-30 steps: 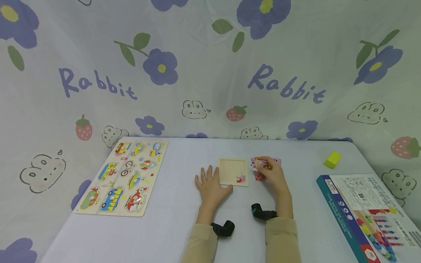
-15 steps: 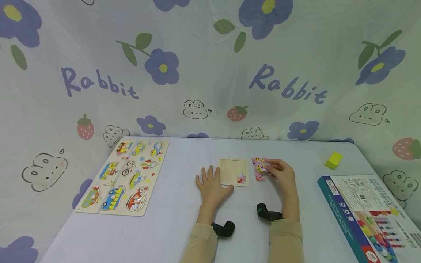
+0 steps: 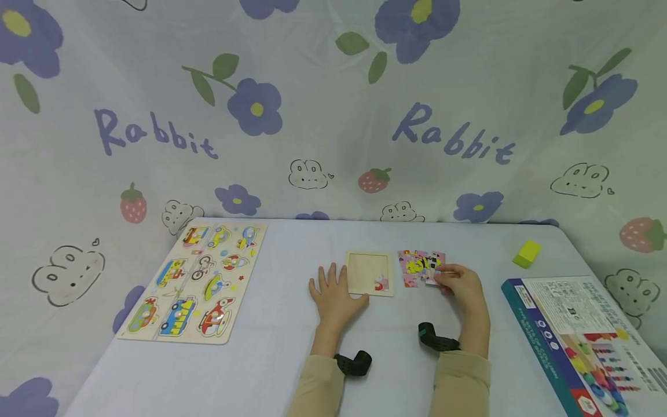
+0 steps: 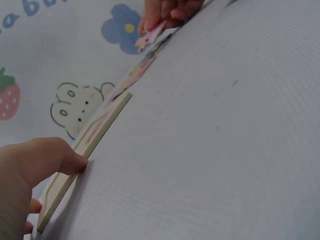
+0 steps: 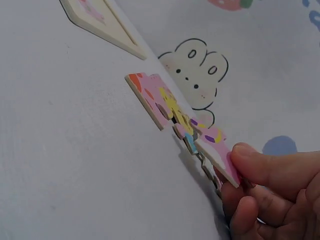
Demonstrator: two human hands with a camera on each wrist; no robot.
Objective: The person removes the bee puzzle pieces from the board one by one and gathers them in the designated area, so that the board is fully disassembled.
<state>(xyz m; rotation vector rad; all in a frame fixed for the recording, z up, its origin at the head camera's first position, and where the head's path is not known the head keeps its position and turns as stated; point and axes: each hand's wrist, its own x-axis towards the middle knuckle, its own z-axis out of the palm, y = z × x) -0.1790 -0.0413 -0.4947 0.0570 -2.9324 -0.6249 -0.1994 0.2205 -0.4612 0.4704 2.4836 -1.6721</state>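
A small square wooden puzzle tray (image 3: 365,269) lies mid-table, with one pink and red jigsaw piece (image 3: 382,283) in its lower right corner. Spread at the tray's left side is my left hand (image 3: 333,295), its fingers straight; in the left wrist view the thumb (image 4: 72,161) touches the tray's near edge. Right of the tray lies a cluster of pink and yellow jigsaw pieces (image 3: 414,263). My right hand (image 3: 461,286) pinches a pink jigsaw piece (image 5: 220,155) between thumb and fingers, tilted close over the cluster's right side.
A wooden vehicle puzzle board (image 3: 195,281) lies on the left of the white table. A yellow block (image 3: 528,253) sits at the back right, with a large toy box (image 3: 568,324) nearer on the right. Behind the table hangs a printed curtain (image 3: 333,116).
My right hand has moved to the right and slightly nearer across the cluster, a jigsaw piece in its fingers, uncovering more of the pieces. My left hand and the tray stay in place.
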